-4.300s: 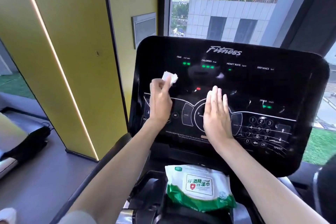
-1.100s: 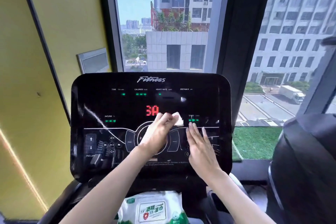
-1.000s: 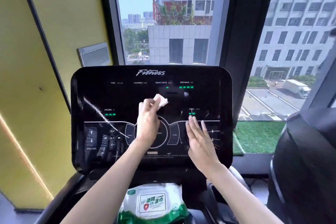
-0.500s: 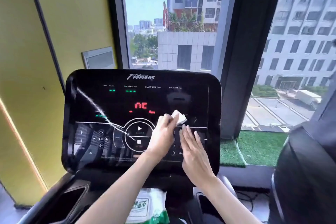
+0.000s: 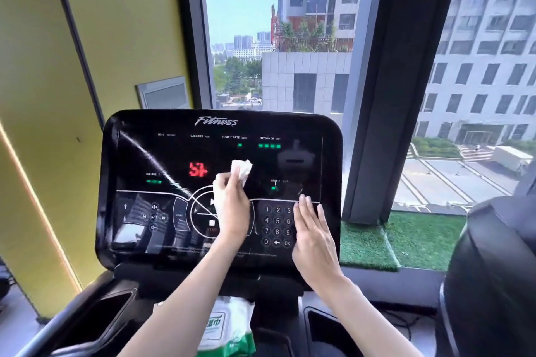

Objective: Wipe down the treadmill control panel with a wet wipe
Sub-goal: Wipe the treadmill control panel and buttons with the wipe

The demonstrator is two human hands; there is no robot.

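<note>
- Now the left grip [image 5: 232, 211] is clenched round the wipe [image 5: 240, 168], fingers curled and the back of the hand towards the camera.
- The wipe is a crumpled white wad. Most of it sticks out above the fingertips, and a thin white edge shows along the thumb side.
- The wipe lies against the middle of the panel [image 5: 162, 153], just right of the red digits [image 5: 198, 169] and above the dial [image 5: 200, 213].
- The left grip covers the right part of the dial, its wrist crossing the panel's lower edge.
- The right grip [image 5: 314, 238] is released: fingers straight and close together, palm flat on the panel's lower right part.
- Its fingertips reach the white line above the keypad [image 5: 277, 226], and the hand lies just right of the keys, beside 3, 6 and 9.
- The right grip holds nothing and is apart from the wipe, with the keypad between the two hands.
- The panel is glossy black and tilted back, with green lights along its top row and "Fitness" printed at its upper edge.
- A pack [image 5: 229, 324] of wipes, white and green, sits below the panel between the forearms.
- A yellow wall [image 5: 58, 66] stands to the left, and a window [image 5: 240, 9] behind the panel shows tall buildings.
- Green turf [image 5: 406, 238] lies on the sill to the right.
</note>
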